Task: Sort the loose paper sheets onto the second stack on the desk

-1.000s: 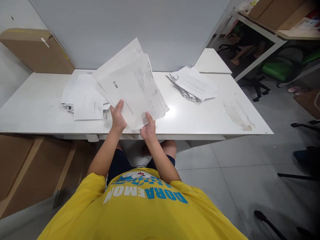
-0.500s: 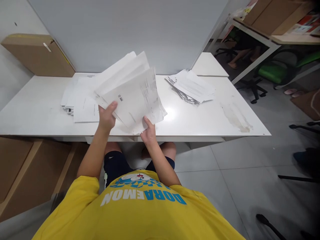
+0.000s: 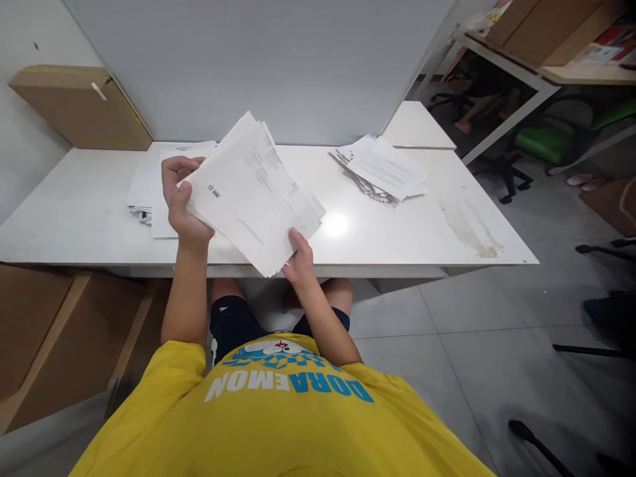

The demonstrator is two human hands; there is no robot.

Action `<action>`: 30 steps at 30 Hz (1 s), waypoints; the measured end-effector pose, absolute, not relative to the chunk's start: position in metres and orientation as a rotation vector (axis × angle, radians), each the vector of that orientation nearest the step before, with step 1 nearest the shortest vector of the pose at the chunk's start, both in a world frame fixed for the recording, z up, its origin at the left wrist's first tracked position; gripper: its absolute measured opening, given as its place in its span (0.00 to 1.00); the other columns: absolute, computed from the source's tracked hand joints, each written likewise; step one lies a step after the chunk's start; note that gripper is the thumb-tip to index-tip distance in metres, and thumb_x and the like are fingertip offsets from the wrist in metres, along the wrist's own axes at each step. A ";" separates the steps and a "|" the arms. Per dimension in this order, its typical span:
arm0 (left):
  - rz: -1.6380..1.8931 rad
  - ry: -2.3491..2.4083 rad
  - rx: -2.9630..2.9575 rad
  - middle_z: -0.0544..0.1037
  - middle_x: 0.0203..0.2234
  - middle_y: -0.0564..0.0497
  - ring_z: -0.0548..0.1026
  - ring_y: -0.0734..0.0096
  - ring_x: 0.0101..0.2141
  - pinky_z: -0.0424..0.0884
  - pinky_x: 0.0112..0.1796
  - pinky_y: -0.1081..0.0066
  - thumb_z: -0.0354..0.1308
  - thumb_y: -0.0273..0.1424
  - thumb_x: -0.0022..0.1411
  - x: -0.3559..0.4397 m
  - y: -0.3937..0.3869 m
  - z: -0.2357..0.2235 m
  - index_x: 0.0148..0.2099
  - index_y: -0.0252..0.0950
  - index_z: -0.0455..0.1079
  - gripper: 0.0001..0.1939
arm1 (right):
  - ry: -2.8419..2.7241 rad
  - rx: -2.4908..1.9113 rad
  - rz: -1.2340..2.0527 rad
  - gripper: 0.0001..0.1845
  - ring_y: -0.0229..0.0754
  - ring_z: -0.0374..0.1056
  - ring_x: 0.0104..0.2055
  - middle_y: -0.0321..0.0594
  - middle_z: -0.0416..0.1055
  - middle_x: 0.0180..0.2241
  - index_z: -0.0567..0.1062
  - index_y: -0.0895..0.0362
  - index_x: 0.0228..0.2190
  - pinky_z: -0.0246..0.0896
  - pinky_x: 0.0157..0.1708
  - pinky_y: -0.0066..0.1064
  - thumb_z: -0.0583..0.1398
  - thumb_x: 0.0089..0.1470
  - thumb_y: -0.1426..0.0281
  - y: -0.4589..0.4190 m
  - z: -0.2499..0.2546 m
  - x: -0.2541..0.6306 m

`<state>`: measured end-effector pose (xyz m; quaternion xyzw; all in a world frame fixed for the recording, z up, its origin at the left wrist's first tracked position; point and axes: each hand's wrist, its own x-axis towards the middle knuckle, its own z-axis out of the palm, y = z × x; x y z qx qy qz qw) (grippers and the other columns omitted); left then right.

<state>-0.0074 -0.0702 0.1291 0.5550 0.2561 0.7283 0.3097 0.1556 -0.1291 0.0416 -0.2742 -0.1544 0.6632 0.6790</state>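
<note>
A stack of printed paper sheets (image 3: 248, 192) is held tilted above the front of the white desk (image 3: 397, 232). My left hand (image 3: 185, 199) is at the stack's left edge, thumb on the top sheet and fingers curled behind it. At the lower right corner, my right hand (image 3: 299, 257) pinches the sheets with its thumb on top. Behind my left hand lies a loose pile of papers (image 3: 142, 189), partly hidden by the hand and the held stack. Another uneven paper pile (image 3: 385, 169) rests on the desk to the right.
A grey panel (image 3: 258, 59) rises along the desk's back edge. One cardboard box (image 3: 84, 109) leans at the back left; open cardboard (image 3: 99, 331) stands below left. A green chair (image 3: 539, 144) and a person's legs (image 3: 474, 112) are at the far right.
The fanned sheets have come together into a neater stack. My left hand has moved up and left along its edge; my right hand stays at the lower corner.
</note>
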 end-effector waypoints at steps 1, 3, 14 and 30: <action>1.922 0.667 1.471 0.77 0.40 0.53 0.74 0.60 0.52 0.72 0.48 0.60 0.51 0.47 0.69 -0.009 -0.069 0.130 0.41 0.42 0.63 0.14 | -0.349 -0.626 1.471 0.30 0.54 0.65 0.62 0.41 0.75 0.51 0.73 0.52 0.48 0.64 0.59 0.51 0.68 0.42 0.59 -0.130 0.043 0.154; 1.907 0.678 1.467 0.77 0.39 0.52 0.75 0.61 0.50 0.71 0.47 0.59 0.49 0.47 0.70 -0.014 -0.066 0.131 0.39 0.41 0.63 0.15 | -0.345 -0.648 1.448 0.30 0.53 0.64 0.62 0.42 0.74 0.52 0.73 0.53 0.48 0.64 0.60 0.50 0.68 0.43 0.55 -0.132 0.044 0.154; 1.783 0.835 1.216 0.77 0.49 0.49 0.71 0.54 0.58 0.73 0.53 0.59 0.59 0.60 0.56 0.016 -0.096 0.100 0.53 0.44 0.68 0.32 | -0.439 -0.781 1.238 0.34 0.48 0.64 0.62 0.40 0.72 0.55 0.69 0.52 0.56 0.64 0.61 0.47 0.63 0.51 0.52 -0.133 0.045 0.157; 1.480 1.094 1.969 0.80 0.38 0.44 0.79 0.54 0.45 0.77 0.49 0.57 0.59 0.54 0.60 0.005 -0.054 0.086 0.46 0.35 0.74 0.27 | -1.634 -0.866 1.088 0.34 0.51 0.64 0.61 0.43 0.71 0.55 0.72 0.48 0.52 0.60 0.61 0.48 0.59 0.52 0.41 -0.067 0.094 0.301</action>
